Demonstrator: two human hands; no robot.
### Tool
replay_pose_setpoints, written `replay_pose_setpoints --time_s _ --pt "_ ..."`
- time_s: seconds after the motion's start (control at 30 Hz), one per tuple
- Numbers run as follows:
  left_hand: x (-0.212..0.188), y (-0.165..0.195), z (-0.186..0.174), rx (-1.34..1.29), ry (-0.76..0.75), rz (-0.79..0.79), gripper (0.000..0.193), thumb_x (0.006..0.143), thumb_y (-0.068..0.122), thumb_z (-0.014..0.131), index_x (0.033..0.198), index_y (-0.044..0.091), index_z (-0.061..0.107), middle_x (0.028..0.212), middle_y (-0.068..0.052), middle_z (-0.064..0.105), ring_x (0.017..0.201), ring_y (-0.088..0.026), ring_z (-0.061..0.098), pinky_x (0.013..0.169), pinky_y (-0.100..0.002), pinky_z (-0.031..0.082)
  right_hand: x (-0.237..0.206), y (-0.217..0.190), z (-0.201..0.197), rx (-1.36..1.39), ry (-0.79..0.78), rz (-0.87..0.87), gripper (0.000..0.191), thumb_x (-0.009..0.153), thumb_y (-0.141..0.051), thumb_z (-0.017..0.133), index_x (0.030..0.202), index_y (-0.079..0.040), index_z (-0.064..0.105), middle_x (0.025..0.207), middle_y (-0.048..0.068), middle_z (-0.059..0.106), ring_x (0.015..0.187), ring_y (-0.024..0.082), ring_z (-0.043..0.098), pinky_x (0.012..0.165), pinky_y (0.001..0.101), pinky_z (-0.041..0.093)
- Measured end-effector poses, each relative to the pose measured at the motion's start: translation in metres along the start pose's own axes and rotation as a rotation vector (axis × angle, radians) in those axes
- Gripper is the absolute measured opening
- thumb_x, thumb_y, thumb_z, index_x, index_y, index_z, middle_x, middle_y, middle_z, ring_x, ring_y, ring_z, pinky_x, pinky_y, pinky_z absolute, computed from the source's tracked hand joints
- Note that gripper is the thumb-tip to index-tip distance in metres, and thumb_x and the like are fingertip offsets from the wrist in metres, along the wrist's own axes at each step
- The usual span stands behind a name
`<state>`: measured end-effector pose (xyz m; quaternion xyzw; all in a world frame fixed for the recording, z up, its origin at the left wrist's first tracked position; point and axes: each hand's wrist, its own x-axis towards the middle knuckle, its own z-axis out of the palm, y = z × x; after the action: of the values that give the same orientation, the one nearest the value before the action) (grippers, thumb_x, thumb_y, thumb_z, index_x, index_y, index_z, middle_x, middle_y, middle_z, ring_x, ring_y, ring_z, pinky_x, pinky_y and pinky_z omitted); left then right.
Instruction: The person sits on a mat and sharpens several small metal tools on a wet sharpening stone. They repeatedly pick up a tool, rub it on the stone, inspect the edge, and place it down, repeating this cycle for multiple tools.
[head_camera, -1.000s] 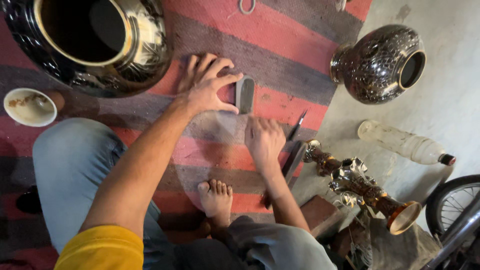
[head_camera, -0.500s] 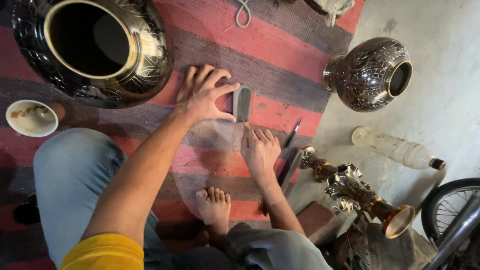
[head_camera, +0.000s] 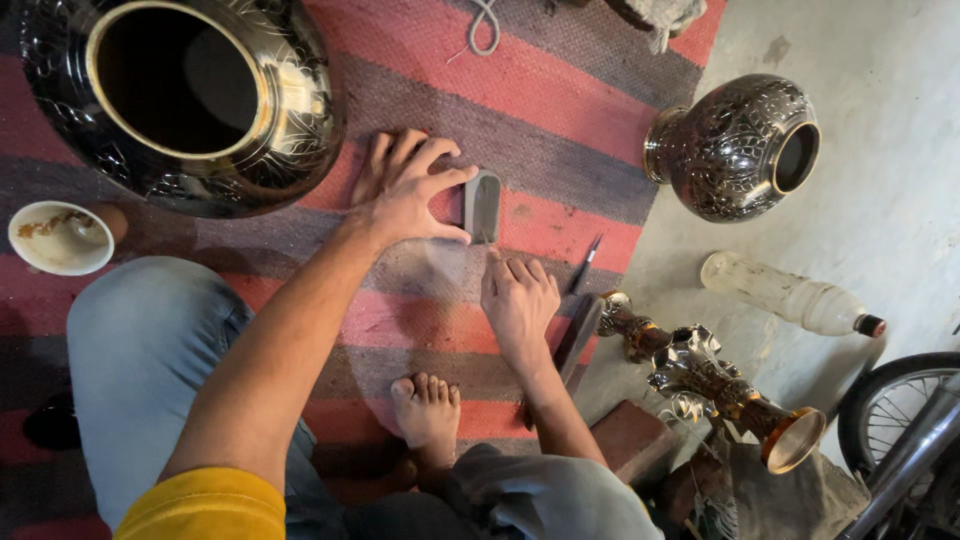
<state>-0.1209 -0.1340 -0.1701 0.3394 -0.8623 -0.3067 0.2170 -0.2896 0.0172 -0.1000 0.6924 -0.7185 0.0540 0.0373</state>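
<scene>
I see the big engraved brass pot (head_camera: 190, 100) at the upper left of the striped rug (head_camera: 560, 90), a smaller engraved vase (head_camera: 735, 148) lying on its side off the rug's right edge. Since a second ago the view has drawn in; both hands have stayed put, so the work looks steady, not finished. My left hand (head_camera: 405, 190) pinches the small grey block (head_camera: 482, 207) between thumb and fingers. The block lies on the rug, long axis running away from me. My right hand (head_camera: 518, 300), fingers curled, rests just below it; whether it grips anything I cannot tell.
</scene>
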Motion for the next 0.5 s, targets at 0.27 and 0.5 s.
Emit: replay_pose_setpoints --time_s 0.27,0.5 --pt "0.001 -0.002 0.0 0.012 -0.022 -0.004 0.088 0.05 0.066 0.091 0.127 0.027 0.075 0.136 0.0 0.055 0.127 -0.026 0.044 0.102 -0.051 0.031 0.026 0.008 0.011 -0.051 0.011 -0.015 0.016 0.084 -0.017 0.075 0.099 -0.014 0.079 0.069 0.001 0.063 0.067 0.021 0.061 0.06 0.0384 0.044" --pt "0.002 -0.001 0.002 0.017 -0.029 -0.005 0.09 0.049 0.07 0.09 0.126 0.025 0.073 0.135 -0.002 0.054 0.126 -0.028 0.044 0.102 -0.053 0.03 0.007 0.001 -0.003 -0.037 0.014 -0.023 0.009 0.09 -0.016 0.075 0.099 -0.015 0.076 0.072 0.0 0.063 0.069 0.02 0.06 0.061 0.0367 0.043"
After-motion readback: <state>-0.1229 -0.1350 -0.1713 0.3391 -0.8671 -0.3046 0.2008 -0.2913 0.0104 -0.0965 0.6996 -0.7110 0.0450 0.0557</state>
